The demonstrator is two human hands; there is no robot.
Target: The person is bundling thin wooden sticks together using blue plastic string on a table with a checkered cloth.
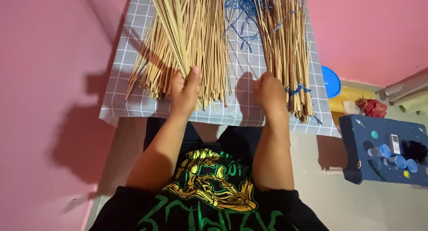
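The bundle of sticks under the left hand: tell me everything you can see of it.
The stick bundle is a thick sheaf of thin, straight, tan sticks, like dried palm ribs. It lies on the grey checked cloth, fanning out toward the near edge, where the ends sit uneven. The left hand grips a bunch of them near those ends, thumb on top. The top runs out of view.
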